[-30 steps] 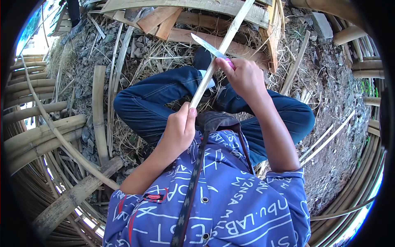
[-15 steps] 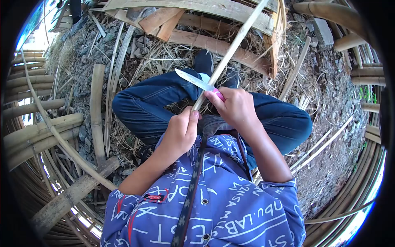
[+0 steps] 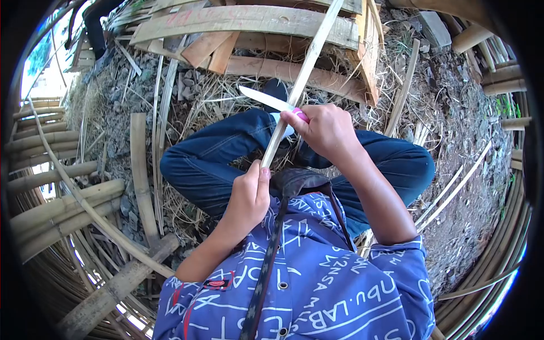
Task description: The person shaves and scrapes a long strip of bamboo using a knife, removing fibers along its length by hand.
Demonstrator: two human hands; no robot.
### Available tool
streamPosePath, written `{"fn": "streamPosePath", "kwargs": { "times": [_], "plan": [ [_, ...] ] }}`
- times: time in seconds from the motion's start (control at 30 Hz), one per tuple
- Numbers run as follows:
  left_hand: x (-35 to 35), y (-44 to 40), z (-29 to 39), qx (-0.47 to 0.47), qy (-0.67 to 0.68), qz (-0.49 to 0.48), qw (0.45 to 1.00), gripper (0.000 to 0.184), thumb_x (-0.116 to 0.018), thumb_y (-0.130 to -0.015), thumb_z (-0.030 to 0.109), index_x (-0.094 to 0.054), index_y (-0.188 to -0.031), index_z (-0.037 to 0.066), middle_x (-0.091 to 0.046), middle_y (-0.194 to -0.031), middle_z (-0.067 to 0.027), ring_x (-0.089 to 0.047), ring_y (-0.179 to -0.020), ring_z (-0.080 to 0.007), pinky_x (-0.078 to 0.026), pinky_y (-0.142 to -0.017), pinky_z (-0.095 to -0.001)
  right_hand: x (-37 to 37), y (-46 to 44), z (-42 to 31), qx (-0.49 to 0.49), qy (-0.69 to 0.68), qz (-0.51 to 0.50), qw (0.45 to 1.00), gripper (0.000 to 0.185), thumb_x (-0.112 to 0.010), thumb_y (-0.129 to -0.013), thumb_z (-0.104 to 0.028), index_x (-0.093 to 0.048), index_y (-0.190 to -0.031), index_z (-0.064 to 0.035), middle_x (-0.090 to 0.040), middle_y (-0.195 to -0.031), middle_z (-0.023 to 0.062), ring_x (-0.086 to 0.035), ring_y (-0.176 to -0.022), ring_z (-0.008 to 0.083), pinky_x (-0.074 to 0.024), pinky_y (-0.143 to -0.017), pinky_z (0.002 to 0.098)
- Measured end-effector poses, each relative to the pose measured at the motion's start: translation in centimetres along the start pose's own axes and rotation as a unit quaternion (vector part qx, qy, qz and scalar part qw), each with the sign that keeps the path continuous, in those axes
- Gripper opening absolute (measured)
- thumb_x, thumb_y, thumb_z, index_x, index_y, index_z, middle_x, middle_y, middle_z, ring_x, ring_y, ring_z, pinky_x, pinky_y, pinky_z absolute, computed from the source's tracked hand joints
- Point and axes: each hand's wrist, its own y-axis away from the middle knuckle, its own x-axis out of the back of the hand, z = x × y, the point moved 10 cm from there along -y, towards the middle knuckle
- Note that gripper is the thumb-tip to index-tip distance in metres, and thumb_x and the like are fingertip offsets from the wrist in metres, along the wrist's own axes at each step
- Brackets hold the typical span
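Observation:
A long pale bamboo strip [image 3: 310,62] slants away from my lap toward the wooden planks. Its near end is pinched in my left hand [image 3: 253,191], thumb lying along the top. My right hand [image 3: 327,129] is closed round the pink handle of a knife [image 3: 271,101], and the handle is mostly covered by my fingers. The blade points left and crosses the strip a little beyond my left hand. Whether the edge bites into the strip, I cannot tell.
A wooden plank frame [image 3: 243,21] stands just ahead of my feet. Bamboo poles [image 3: 68,209] are stacked at left, with more at right. Shavings [image 3: 226,102] and stones litter the ground between. Another person's leg [image 3: 96,31] shows at the upper left.
The left hand has shifted slightly down and back toward my body, still on the strip. The right hand and knife stay close to the same place. The camera view has tilted a little.

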Motion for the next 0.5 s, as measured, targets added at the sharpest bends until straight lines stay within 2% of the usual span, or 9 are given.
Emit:
{"fn": "streamPosePath", "kwargs": {
  "times": [0.33,0.43,0.5],
  "plan": [
    [0.0,0.0,-0.2,0.015,0.017,-0.005,1.000,0.032,-0.036,-0.099,0.024,-0.051,-0.083,0.000,-0.046,-0.054,-0.0060,-0.045,-0.048,-0.0136,-0.036,-0.048,-0.0294,2.1,-2.2,1.3,-0.014,0.037,0.036,0.999,0.058,-0.050,-0.085,-0.058,-0.066,-0.065,-0.0064,-0.060,-0.057,0.0158,-0.063,-0.059,0.0343,-0.0494,-0.054,0.0443],
    [0.3,0.0,-0.1,-0.003,0.035,0.016,0.999,0.032,-0.036,-0.099,0.024,-0.050,-0.083,0.000,-0.046,-0.054,-0.0053,-0.045,-0.049,-0.0125,-0.036,-0.049,-0.0284,1.3,-2.1,1.6,-0.025,0.020,0.043,0.999,0.057,-0.050,-0.086,-0.057,-0.067,-0.067,-0.0067,-0.060,-0.057,0.0163,-0.063,-0.060,0.0347,-0.0495,-0.056,0.0446],
    [0.0,-0.1,-0.6,0.023,0.039,-0.004,0.999,0.032,-0.037,-0.099,0.024,-0.050,-0.082,0.001,-0.045,-0.056,-0.0037,-0.043,-0.050,-0.0110,-0.035,-0.049,-0.0272,1.5,-2.0,1.6,-0.033,0.006,0.052,0.998,0.055,-0.050,-0.086,-0.056,-0.068,-0.069,-0.0071,-0.060,-0.057,0.0167,-0.063,-0.061,0.0350,-0.0495,-0.057,0.0446]
  ]
}}
